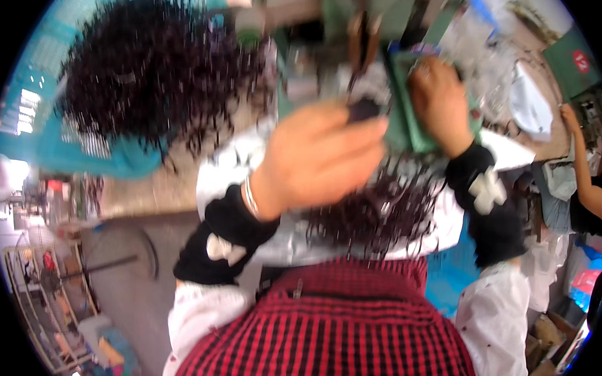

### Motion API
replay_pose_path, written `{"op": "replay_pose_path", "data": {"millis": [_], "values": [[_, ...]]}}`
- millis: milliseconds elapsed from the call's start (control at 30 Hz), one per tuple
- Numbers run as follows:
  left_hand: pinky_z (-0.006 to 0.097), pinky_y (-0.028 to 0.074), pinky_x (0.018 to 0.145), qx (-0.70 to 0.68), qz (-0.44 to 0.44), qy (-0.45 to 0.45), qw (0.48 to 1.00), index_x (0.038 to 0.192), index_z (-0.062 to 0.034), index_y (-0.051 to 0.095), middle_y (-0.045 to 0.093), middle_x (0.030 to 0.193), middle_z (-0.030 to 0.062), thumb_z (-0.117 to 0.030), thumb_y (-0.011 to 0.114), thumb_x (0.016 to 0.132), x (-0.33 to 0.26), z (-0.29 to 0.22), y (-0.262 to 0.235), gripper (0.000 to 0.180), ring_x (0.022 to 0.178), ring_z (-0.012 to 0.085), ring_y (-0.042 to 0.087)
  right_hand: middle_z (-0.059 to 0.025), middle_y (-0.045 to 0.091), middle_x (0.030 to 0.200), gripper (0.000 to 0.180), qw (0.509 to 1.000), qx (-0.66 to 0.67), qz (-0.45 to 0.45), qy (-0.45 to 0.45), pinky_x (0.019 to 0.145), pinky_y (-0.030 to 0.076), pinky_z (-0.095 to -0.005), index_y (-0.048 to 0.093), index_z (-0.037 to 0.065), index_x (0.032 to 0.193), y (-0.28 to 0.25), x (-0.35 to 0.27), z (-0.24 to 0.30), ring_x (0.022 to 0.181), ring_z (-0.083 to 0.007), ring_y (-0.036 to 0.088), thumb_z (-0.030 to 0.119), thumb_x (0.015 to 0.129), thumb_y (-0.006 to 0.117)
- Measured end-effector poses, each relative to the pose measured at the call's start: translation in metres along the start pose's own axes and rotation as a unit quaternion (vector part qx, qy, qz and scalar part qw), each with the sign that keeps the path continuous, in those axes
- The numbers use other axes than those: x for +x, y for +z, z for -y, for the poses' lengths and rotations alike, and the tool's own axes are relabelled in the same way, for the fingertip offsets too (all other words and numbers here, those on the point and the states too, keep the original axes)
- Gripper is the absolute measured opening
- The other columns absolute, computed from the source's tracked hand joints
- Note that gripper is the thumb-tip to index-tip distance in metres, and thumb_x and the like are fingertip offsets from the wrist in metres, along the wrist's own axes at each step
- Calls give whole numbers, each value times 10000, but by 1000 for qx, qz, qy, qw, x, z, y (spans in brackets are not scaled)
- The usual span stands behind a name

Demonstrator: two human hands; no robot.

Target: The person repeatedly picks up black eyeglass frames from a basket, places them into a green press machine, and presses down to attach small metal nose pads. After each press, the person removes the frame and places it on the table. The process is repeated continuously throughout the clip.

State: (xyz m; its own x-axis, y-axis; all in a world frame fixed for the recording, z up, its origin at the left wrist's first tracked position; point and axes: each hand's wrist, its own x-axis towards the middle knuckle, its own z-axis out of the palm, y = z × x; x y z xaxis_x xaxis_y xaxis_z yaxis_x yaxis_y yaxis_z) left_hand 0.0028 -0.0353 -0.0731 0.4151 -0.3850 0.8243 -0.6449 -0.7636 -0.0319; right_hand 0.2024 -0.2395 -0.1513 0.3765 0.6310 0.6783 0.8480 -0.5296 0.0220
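Observation:
My left hand, somewhat blurred, is closed, with a small dark piece between thumb and fingers. Below it, dark curly hair hangs over a white sheet near my lap; whether the dark piece joins this hair is unclear. My right hand is over a green tray, its fingers curled down at the far end. What those fingertips hold, if anything, is hidden. A green machine with a dark upright part stands just beyond both hands.
A large heap of dark curly hair fills a teal basket on the left. Clear plastic bags and a white oval piece lie at the right. Another person's arm shows at the far right. A metal rack stands lower left.

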Motion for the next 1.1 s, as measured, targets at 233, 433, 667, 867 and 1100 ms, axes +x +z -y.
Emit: {"op": "replay_pose_path", "data": {"millis": [233, 433, 667, 867, 1100], "values": [[358, 507, 937, 100, -15, -321, 942, 1064, 47, 671, 711, 1106, 162, 121, 654, 832, -53, -39, -94, 245, 1010, 281, 663, -61, 751, 937, 172, 939, 203, -53, 274, 800, 518, -288, 726, 62, 1059, -34, -25, -1, 875, -174, 704, 147, 913, 696], [374, 449, 682, 2, 274, -259, 926, 969, -72, 747, 605, 900, 63, -27, 671, 661, -87, -95, -71, 320, 788, 236, 569, -47, 753, 927, 203, 913, 311, -68, 256, 783, 497, -232, 739, 21, 1062, -33, 1, 20, 858, -88, 665, 149, 907, 707], [394, 461, 693, -67, 401, -322, 855, 858, -83, 683, 527, 864, 85, -88, 702, 774, -93, -86, -49, 86, 811, 278, 572, -80, 744, 885, 168, 918, 257, -62, 294, 763, 505, -268, 749, 19, 1025, -32, -8, 32, 813, -145, 674, 99, 879, 723], [309, 421, 553, -148, 261, -530, 793, 966, -9, 742, 615, 729, 72, -79, 771, 827, -80, -45, -112, 158, 613, 178, 575, -101, 708, 919, 135, 915, 170, -96, 353, 791, 507, -302, 728, -20, 961, -79, -78, 15, 852, -193, 661, -39, 828, 712], [197, 401, 532, -318, -123, -655, 674, 1143, 14, 657, 624, 751, 25, -175, 572, 1034, -41, -15, -75, 235, 600, 61, 521, -112, 711, 925, 157, 854, 441, 3, 274, 807, 502, -320, 755, 8, 939, -104, 27, 61, 880, -227, 663, -13, 797, 690]]}}
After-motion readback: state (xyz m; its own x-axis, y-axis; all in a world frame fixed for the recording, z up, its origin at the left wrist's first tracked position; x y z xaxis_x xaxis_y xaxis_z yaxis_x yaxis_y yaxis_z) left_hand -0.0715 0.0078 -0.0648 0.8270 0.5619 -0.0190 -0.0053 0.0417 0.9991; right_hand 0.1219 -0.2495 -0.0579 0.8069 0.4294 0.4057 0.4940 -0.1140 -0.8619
